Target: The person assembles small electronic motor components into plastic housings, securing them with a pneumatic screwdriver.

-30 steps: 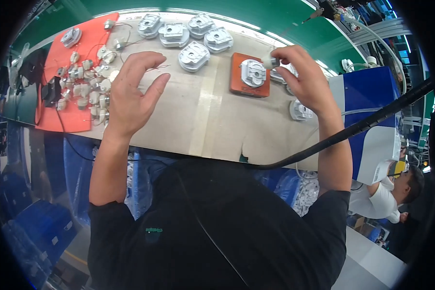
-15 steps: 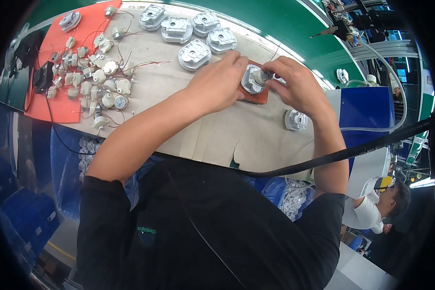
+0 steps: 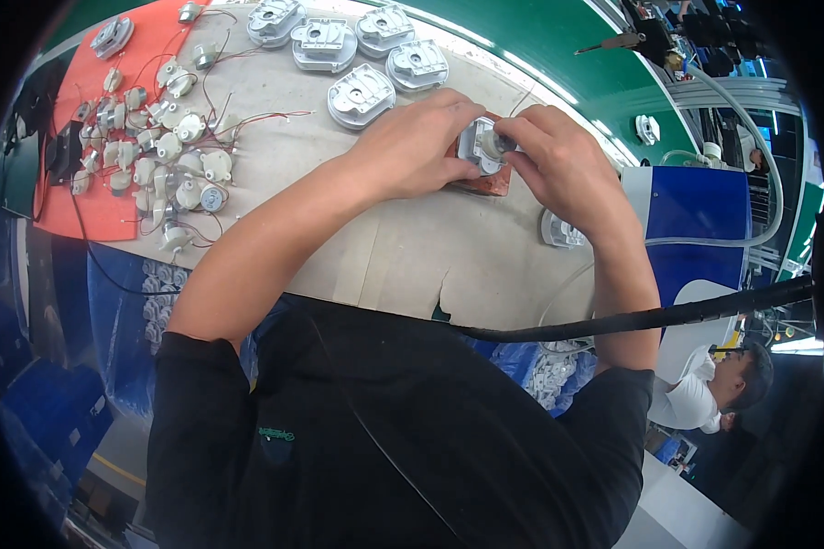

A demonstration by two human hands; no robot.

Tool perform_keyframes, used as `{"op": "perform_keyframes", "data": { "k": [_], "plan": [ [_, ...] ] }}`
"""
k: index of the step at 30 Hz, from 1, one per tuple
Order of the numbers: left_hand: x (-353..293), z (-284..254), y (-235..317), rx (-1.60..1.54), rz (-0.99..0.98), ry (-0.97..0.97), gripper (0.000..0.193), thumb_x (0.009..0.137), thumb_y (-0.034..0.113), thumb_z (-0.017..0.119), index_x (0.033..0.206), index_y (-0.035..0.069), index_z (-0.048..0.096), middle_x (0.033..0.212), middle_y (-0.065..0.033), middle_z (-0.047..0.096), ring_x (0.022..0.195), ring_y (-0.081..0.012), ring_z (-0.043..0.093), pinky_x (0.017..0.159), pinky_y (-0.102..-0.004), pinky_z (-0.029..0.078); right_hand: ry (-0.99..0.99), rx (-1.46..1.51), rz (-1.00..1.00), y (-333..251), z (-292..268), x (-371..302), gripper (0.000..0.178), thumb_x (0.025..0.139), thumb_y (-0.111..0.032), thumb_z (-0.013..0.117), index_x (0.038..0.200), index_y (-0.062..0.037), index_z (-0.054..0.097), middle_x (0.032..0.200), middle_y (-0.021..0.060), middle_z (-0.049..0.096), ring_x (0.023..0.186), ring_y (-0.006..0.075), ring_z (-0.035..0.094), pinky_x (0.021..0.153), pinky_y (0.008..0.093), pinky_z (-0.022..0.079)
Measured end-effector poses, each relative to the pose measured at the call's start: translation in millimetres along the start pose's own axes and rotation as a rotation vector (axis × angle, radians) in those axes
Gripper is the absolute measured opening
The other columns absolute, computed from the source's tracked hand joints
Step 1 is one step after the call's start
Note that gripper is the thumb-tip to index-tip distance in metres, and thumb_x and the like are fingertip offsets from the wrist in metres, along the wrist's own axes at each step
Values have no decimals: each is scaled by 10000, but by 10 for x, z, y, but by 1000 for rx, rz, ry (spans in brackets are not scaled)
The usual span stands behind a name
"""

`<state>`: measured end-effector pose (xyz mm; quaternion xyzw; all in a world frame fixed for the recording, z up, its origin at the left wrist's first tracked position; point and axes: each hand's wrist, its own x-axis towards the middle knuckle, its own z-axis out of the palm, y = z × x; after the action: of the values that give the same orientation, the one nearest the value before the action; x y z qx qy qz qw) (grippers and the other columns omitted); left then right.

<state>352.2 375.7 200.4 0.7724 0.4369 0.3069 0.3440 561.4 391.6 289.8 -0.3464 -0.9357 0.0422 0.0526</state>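
A white plastic housing (image 3: 474, 146) rests on a reddish-brown block (image 3: 493, 184) at the far middle of the bench. My left hand (image 3: 421, 146) is closed on the housing's left side, its thumb along the near edge and its fingers over the far edge. Between the thumb and fingers of my right hand (image 3: 563, 156) is a small motor (image 3: 498, 144) with a metal can, held against the housing's right part. How far the motor sits inside the housing is hidden by my fingers.
Several assembled-looking white housings (image 3: 362, 94) stand along the back. Many small motors (image 3: 190, 194) with red wires lie on an orange mat (image 3: 114, 215) to the left. One more housing (image 3: 560, 231) is beside my right wrist. A black cable (image 3: 632, 320) crosses in front.
The view has shifted slightly. My left thumb has moved up onto the housing's near edge. My right hand still holds the motor at the housing, its fingers slightly turned.
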Motion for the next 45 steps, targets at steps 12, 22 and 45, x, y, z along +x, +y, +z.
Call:
{"op": "perform_keyframes", "data": {
  "k": [12, 22, 45],
  "plan": [
    [95, 50, -149, -186, -10, 41, 446, 802, 191, 819, 1220, 75, 715, 1116, -115, 685, 960, -307, 671, 846, -396, 533, -69, 16, 26, -86, -51, 79, 301, 789, -2, 738, 1083, -15, 677, 989, 140, 660, 914, 359, 653, 773, 442, 534],
    [108, 66, -189, -220, -32, 44, 460, 787, 194, 842, 1226, 117, 730, 1107, -104, 694, 947, -283, 678, 838, -380, 540, -107, 68, 30, -5, -57, 148, 311, 783, 8, 745, 1088, -15, 690, 969, 130, 657, 885, 341, 663, 768, 428, 529],
    [94, -20, -141, -233, -118, -14, 474, 778, 126, 852, 1227, 52, 717, 1117, -99, 703, 912, -228, 675, 826, -337, 539, 1330, 679, 225, -116, -1467, 1065, 481, 941, -451, 753, 1089, -21, 594, 834, 8, 548, 718, 118, 502, 629, 280, 431]
  ]
}}
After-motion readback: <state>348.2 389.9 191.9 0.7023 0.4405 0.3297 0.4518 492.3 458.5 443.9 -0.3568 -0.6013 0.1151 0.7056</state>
